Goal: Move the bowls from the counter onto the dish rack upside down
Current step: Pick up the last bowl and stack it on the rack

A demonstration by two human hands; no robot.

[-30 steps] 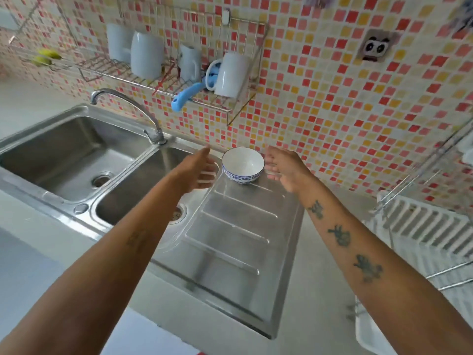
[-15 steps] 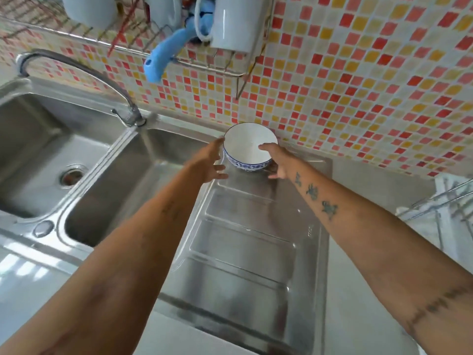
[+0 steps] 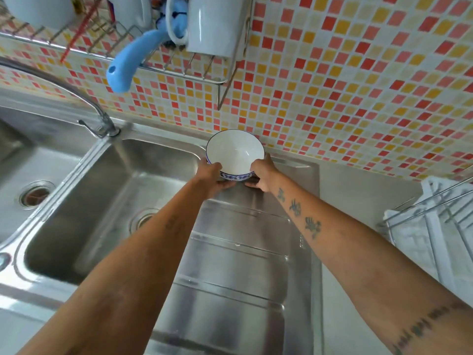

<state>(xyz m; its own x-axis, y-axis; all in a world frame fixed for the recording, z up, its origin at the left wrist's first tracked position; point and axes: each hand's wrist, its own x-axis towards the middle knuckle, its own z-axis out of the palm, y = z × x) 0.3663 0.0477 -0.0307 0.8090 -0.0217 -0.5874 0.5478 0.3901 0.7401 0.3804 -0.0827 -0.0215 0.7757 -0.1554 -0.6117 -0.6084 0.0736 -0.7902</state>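
A white bowl [image 3: 234,152] with a blue patterned band stands upright at the far end of the steel drainboard [image 3: 238,254], close to the tiled wall. My left hand [image 3: 213,175] grips its left side and my right hand [image 3: 262,172] grips its right side, fingers curled under the base. The white dish rack [image 3: 435,226] with metal wires shows at the right edge, partly cut off by the frame.
A double steel sink [image 3: 107,190] with a curved tap [image 3: 99,121] lies to the left. A wall wire shelf [image 3: 179,67] overhead carries white mugs [image 3: 215,24] and a blue handle [image 3: 130,62] sticking out. Grey counter [image 3: 358,183] separates drainboard and rack.
Both hands closed in from either side and took hold of the bowl. The view moved closer and lower toward the drainboard.
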